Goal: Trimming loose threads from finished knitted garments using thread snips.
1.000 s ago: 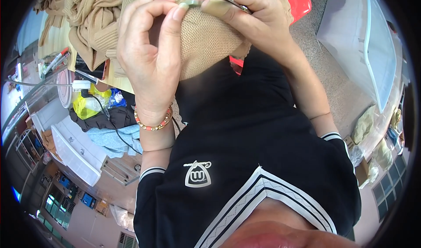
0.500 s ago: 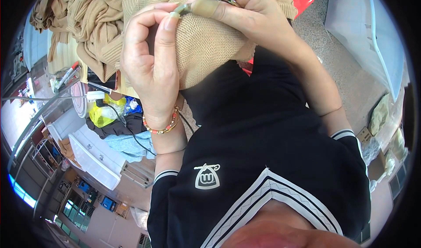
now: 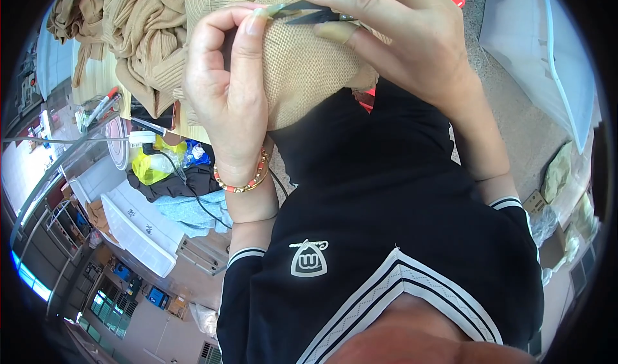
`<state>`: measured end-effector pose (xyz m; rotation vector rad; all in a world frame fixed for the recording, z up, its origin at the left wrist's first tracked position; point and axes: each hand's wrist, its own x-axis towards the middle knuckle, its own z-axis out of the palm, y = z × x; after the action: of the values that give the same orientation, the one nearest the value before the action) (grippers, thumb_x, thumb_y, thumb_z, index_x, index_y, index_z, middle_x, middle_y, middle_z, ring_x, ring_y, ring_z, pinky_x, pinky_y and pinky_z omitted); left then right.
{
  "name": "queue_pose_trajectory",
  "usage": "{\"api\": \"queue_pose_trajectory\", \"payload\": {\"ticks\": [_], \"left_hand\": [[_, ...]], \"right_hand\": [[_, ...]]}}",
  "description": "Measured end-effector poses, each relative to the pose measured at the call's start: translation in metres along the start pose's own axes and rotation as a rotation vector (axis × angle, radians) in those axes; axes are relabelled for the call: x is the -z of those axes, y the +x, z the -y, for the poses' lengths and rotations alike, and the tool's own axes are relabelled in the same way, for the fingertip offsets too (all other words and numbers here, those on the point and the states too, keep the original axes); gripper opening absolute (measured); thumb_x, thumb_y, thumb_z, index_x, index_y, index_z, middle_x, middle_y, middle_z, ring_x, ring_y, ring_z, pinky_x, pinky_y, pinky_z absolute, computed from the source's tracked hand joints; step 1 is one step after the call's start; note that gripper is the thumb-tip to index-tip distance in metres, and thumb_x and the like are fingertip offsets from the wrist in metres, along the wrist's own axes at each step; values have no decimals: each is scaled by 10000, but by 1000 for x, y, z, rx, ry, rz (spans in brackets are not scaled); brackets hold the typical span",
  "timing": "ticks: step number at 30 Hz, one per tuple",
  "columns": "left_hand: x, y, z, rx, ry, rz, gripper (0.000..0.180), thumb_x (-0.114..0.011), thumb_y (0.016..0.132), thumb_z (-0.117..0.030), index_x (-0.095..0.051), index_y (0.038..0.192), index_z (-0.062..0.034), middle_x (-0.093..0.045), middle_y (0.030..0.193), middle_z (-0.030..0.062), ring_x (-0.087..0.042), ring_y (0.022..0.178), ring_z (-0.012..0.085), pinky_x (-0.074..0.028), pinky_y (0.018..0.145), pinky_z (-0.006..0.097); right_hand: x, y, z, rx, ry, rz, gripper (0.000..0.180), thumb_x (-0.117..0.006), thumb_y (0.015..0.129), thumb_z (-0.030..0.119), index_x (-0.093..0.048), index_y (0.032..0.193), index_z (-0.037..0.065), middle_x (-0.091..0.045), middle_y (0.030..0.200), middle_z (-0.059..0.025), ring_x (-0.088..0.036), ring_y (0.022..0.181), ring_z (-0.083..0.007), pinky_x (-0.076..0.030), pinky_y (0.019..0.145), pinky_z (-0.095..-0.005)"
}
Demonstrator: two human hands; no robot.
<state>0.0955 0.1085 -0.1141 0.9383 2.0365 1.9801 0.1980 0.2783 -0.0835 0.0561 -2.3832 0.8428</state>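
You hold a small green strip [image 3: 275, 9] pinched in the left hand [image 3: 228, 74]; the right hand [image 3: 412, 35] grips dark snips [image 3: 315, 17], blades apart, their tips by the strip; the tan knit garment [image 3: 302, 61] lies below both hands, beside heaped knitwear [image 3: 141, 48] on the table [image 3: 96, 77]; the work appears underway, no severed piece being visible; what remains cannot be told; against the frame one second earlier, your right thumb is off the strip and the blades now point at it.
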Motion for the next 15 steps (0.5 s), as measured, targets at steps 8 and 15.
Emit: {"api": "queue_pose_trajectory", "payload": {"ticks": [8, 15], "left_hand": [[-1, 0, 0, 35, -24, -6, 80, -609, 979, -59, -617, 1001, 18, -637, 945, 29, -569, 872, 69, -461, 794, 205], [-1, -1, 3, 1, -13, -30, 80, -618, 975, -60, -612, 990, 18, -635, 934, 30, -566, 860, 70, -463, 788, 208]], "right_hand": [[-5, 4, 3, 65, -54, -53, 244, -760, 745, 106, -714, 984, 90, -563, 768, -22, -597, 698, -196, -456, 607, -313], [0, 17, 11, 42, -1, -15, 249, -730, 714, 69, -722, 963, 84, -553, 758, -22, -603, 720, -204, -468, 620, -313]]}}
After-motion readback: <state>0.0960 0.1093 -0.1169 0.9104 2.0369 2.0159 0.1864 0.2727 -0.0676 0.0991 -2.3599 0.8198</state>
